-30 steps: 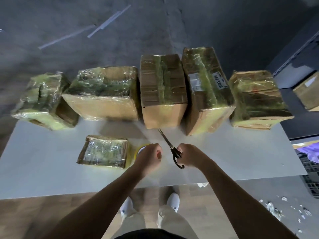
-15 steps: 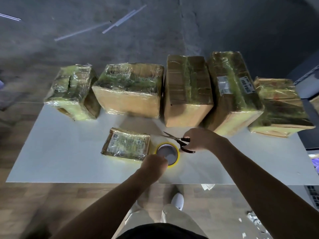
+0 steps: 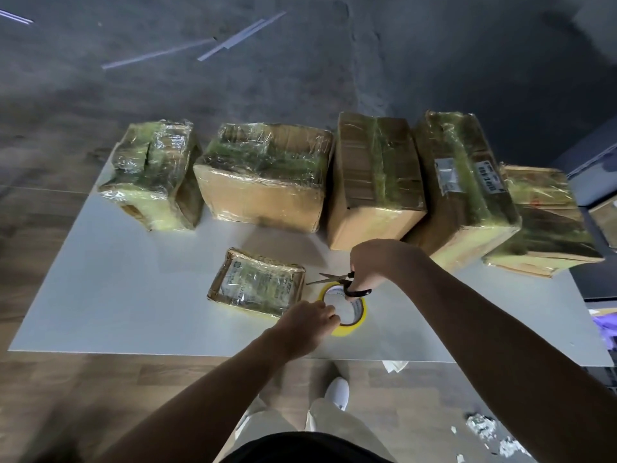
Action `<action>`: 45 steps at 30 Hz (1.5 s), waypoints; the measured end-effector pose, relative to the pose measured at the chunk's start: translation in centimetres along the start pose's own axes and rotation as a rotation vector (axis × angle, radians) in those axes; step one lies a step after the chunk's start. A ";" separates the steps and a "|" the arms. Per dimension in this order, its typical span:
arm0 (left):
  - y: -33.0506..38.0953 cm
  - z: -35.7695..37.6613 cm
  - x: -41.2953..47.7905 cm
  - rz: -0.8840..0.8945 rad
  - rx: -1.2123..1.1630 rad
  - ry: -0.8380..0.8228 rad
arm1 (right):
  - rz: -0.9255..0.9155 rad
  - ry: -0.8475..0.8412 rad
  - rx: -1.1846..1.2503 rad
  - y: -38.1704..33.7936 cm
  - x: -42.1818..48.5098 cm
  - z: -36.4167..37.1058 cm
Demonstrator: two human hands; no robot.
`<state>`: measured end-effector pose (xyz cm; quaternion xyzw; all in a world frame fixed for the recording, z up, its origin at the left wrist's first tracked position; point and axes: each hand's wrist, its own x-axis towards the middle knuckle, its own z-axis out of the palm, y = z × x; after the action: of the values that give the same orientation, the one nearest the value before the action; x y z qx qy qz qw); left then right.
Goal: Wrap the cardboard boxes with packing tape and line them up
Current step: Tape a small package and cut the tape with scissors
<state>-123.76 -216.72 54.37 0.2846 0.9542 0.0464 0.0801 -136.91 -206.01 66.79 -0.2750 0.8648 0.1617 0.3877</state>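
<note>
**Both hands at the tape roll**

Nearest to me, my white shoe (image 3: 338,392) stands on the wooden floor (image 3: 83,396), with paper scraps (image 3: 480,426) lying off to the right.

Past the counter (image 3: 117,295) edge, my left hand (image 3: 309,324) sits at the near-left rim of the roll of packing tape (image 3: 359,314), which lies flat on the counter. Its fingers (image 3: 329,315) are curled and pinch that rim.

Just beyond, my right hand (image 3: 374,262) grips the scissors (image 3: 334,279), fingers curled through the black handles. The blades are slightly parted and point left, over the far rim of the roll, toward the small flat box (image 3: 258,284). That box lies just beside the roll on its left, already wrapped in glossy tape.

Along the far edge of the counter stand five wrapped boxes in a row: the leftmost box (image 3: 153,175), turned at an angle and apart from the rest, the wide box (image 3: 267,182), the tall box (image 3: 375,178), the labelled box (image 3: 467,188) and the rightmost box (image 3: 547,222). The last four stand close together, side by side.
</note>
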 end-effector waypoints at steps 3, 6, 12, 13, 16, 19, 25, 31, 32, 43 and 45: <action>-0.2 -0.5 -0.1 0.042 -0.027 0.024 | 0.009 -0.049 -0.085 -1.4 0.2 -0.7; -0.4 -0.4 -0.2 0.108 -0.011 0.062 | 0.025 -0.061 -0.151 -2.5 0.6 -1.0; -0.8 1.2 -0.3 0.090 -0.049 0.137 | 0.042 -0.104 -0.272 -4.2 1.4 -0.9; -0.8 1.3 -0.3 0.093 -0.065 0.141 | 0.041 -0.121 -0.286 -4.4 1.6 -0.8; -1.0 1.5 -0.5 0.102 -0.109 0.151 | 0.045 -0.157 -0.309 -4.7 1.9 -0.4; -1.0 1.4 -0.5 0.099 -0.126 0.168 | 0.062 -0.164 -0.319 -4.8 2.0 -0.3; -0.7 0.9 -0.7 0.104 -0.063 0.187 | 0.082 -0.158 -0.306 -4.8 2.2 -0.6; -0.9 1.0 -0.6 0.078 -0.141 0.134 | 0.089 -0.169 -0.322 -4.9 2.7 -0.4; -0.9 1.0 -0.6 0.075 -0.161 0.112 | 0.084 -0.164 -0.317 -4.8 2.8 -0.3; -1.0 1.2 -0.4 0.056 -0.235 0.046 | 0.010 -0.069 -0.425 -3.7 2.7 -0.6; -1.0 1.1 -0.4 0.077 -0.239 0.045 | -0.005 -0.056 -0.449 -3.6 2.5 -0.5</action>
<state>-123.79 -217.76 53.16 0.3084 0.9318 0.1692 0.0899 -136.42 -210.02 64.95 -0.3521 0.7952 0.3567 0.3411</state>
